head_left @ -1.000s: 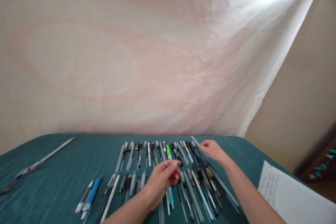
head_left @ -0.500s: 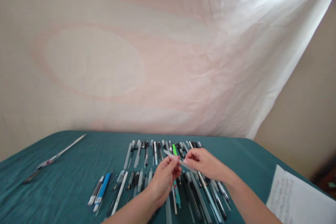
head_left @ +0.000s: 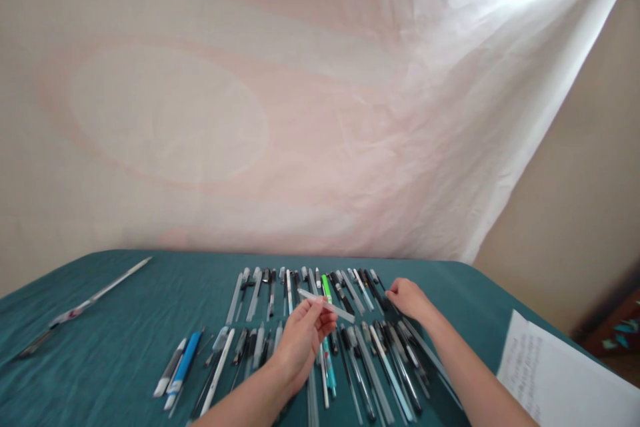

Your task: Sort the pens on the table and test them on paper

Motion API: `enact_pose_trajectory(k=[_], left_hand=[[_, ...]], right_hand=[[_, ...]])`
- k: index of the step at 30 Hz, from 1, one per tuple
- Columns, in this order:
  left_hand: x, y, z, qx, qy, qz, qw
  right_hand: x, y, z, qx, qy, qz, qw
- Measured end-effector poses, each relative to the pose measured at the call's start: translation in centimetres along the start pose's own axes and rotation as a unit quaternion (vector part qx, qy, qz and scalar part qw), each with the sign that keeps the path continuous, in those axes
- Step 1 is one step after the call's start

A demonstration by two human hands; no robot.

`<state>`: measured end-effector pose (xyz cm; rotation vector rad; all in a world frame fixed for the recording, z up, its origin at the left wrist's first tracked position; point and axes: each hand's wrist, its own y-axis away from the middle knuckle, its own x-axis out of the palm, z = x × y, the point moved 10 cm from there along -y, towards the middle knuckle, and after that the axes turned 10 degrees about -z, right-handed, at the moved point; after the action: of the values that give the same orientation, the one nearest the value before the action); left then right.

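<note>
A translucent whitish pen barrel is pinched in my left hand, slanting down to the right above the pens. My right hand is at the right end of the back row with its fingers curled together. A thin dark pen or refill lies right at its fingertips; what the fingers grip is hidden. Near the left hand lie a bright green pen and a teal pen.
Several pens lie in two rows on the green cloth. A blue-and-white pen lies at the front left, and a long stick-like brush farther left. A written paper sheet is at right. A pale curtain hangs behind.
My right hand has left the translucent barrel and moved right to the end of the back row. My left hand keeps the barrel. The view has shifted slightly.
</note>
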<state>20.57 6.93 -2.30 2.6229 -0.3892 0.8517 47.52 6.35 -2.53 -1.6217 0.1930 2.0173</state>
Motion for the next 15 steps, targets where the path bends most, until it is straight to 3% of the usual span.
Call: enact_pose_trajectory(k=[9, 15], left_hand=[[-0.4, 0.0, 0.0, 0.001, 0.001, -0.009, 1.000], [-1.2, -0.4, -0.4, 0.009, 0.015, -0.053, 0.998]], right_hand=[[0.4, 0.0, -1.2, 0.021, 0.040, 0.024, 0.999], [0.4, 0.0, -1.7, 0.024, 0.025, 0.028, 0.999]])
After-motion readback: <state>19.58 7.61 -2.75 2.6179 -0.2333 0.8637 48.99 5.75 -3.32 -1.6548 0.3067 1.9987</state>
